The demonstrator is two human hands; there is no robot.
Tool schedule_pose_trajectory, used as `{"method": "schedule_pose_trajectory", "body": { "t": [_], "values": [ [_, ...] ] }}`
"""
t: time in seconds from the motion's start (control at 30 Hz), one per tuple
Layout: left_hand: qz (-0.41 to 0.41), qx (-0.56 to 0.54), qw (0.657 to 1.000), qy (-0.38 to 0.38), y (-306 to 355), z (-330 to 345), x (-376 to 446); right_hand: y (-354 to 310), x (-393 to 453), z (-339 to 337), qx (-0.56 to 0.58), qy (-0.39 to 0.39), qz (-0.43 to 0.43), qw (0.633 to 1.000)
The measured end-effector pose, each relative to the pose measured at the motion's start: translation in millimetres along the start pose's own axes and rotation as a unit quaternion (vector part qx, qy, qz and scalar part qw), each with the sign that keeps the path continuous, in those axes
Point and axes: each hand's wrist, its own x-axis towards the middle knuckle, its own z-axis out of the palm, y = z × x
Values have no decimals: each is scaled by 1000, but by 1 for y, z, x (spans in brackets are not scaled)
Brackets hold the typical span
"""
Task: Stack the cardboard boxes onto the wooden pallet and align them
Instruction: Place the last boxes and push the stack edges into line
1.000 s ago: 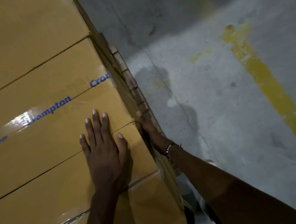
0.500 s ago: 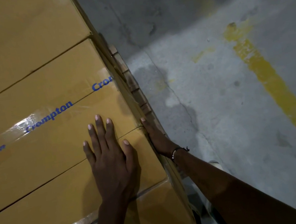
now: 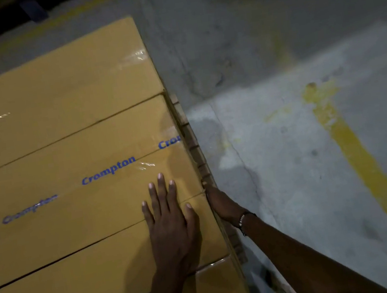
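Left hand (image 3: 172,228) flat, fingers straight, on top of near cardboard box (image 3: 100,270) | right hand (image 3: 222,205) pressing the box's right side, fingers hidden, grasp unclear | boxes stacked on wooden pallet (image 3: 193,141), at left | advice: push evenly until right edges are flush.

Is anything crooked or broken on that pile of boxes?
Nothing stands out. The cardboard boxes lie in neat rows with straight seams, their tape smooth. The left hand rests flat on top and the right hand presses the side. The yellow floor line is just worn.
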Motion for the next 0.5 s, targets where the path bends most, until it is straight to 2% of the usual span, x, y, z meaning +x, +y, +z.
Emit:
{"method": "schedule_pose_trajectory", "body": {
  "t": [0.23, 0.5],
  "values": [
    [-22, -25, 999, -35, 6, -13, 30, -84, -11, -7, -20, 2, -39, 999],
    [-66, -73, 995, 11, 3, -23, 134, -199, 46, -22, -95, 67, -190, 975]
  ]
}}
